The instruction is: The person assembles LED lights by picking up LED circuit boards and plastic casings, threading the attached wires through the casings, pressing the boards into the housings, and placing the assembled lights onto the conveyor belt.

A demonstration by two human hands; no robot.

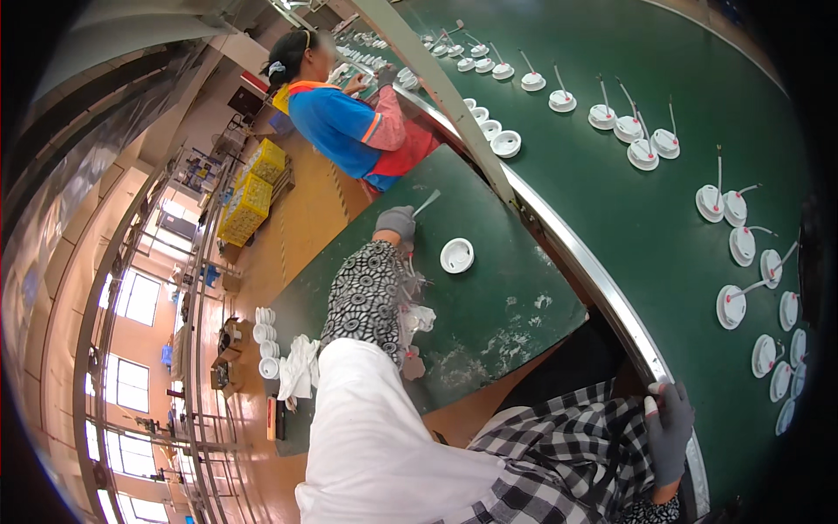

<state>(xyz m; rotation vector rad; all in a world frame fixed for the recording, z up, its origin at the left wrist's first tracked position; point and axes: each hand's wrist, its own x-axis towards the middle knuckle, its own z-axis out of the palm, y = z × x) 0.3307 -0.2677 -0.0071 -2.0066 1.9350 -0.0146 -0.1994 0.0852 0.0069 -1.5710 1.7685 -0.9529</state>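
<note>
My left hand, in a grey glove, reaches to the far side of a small green table. Its fingers are closed round a slim tool with a pale, flat blade, like a spatula; the handle is hidden. To the right of that hand, a white round cup-like part lies by itself on the table. My right hand, in a grey glove with bare fingertips, rests at the metal rail of the conveyor, its thumb apart from the fingers and nothing visible in it.
On the green conveyor stand several white round parts with thin upright stems. White smears mark the table; a white cloth and stacked white parts sit at its left. A slanted post stands before a co-worker in blue.
</note>
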